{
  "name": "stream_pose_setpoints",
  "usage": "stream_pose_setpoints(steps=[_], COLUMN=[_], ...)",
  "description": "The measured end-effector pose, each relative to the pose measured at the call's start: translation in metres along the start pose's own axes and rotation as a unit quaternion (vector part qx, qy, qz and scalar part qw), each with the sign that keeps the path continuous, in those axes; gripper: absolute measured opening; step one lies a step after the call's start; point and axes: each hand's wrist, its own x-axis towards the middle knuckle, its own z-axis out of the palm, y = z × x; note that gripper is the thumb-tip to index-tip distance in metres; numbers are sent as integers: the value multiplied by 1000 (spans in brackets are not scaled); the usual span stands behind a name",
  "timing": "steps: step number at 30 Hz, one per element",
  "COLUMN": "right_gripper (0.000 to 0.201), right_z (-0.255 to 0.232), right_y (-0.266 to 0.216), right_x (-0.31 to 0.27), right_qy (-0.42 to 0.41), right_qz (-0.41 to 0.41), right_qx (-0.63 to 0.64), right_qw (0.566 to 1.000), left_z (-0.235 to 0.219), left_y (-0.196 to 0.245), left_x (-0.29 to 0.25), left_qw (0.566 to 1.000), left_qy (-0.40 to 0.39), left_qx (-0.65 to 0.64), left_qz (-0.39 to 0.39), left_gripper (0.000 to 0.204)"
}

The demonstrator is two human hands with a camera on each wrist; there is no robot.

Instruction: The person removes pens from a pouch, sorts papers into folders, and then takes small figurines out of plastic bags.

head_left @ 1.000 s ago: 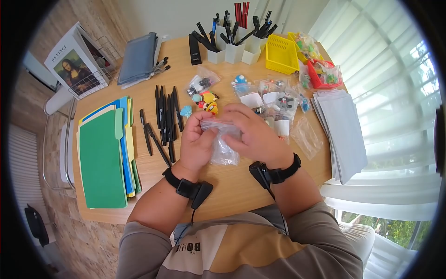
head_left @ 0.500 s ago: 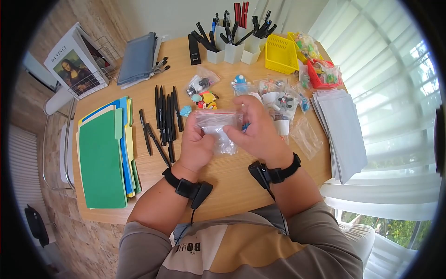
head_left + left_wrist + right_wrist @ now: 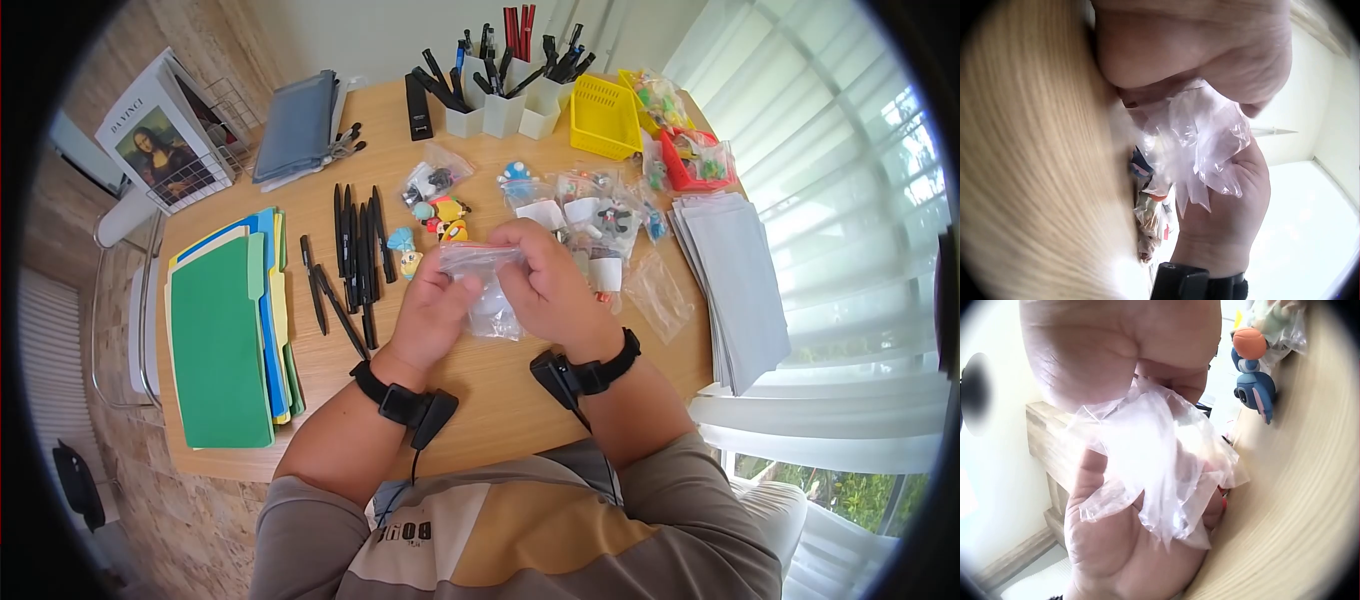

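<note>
A clear zip bag (image 3: 488, 305) with a red line along its top hangs between my two hands above the table. My left hand (image 3: 432, 318) pinches its left side, thumb on the near face. On the other side my right hand (image 3: 552, 290) grips the top right part with curled fingers. Several loose corners and folds of the clear plastic (image 3: 1194, 144) point downward in the left wrist view. Just past the left fingertips, small toy figures (image 3: 440, 215) in yellow, red and teal lie on the table. A blue figure with an orange ball (image 3: 1254, 387) stands beyond the right hand.
Black pens (image 3: 352, 250) lie left of my hands, beside green, blue and yellow folders (image 3: 222, 340). Bagged toys (image 3: 600, 210) and a flat clear bag (image 3: 660, 297) lie at right, near white envelopes (image 3: 735, 285). Pen holders (image 3: 503, 115) and yellow (image 3: 606, 118) and red baskets (image 3: 697, 160) stand behind.
The right hand has shifted, its raised fingers curling back in against the bag's top. The bag tilted upright toward me and now leans again. A yellow figure beside the left fingers has come into view.
</note>
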Motion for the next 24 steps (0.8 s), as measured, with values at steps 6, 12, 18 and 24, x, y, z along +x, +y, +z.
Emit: stream_pose_setpoints(steps=[6, 12, 18, 24], right_gripper=[21, 21, 32, 41], right_z=[4, 2, 1, 8], right_y=[6, -3, 3, 3], right_x=[0, 2, 4, -7], right_qy=[58, 37, 52, 74], right_qz=[-9, 4, -40, 151], right_qx=[12, 41, 0, 96], right_qw=[998, 998, 998, 981], left_z=[-3, 0, -13, 1], left_y=[3, 2, -11, -4], left_x=[4, 0, 4, 2], left_qw=[996, 998, 996, 992], left_qy=[-71, -41, -14, 21], left_qx=[61, 41, 87, 77], left_qz=[13, 28, 17, 101], left_gripper=[35, 30, 23, 20])
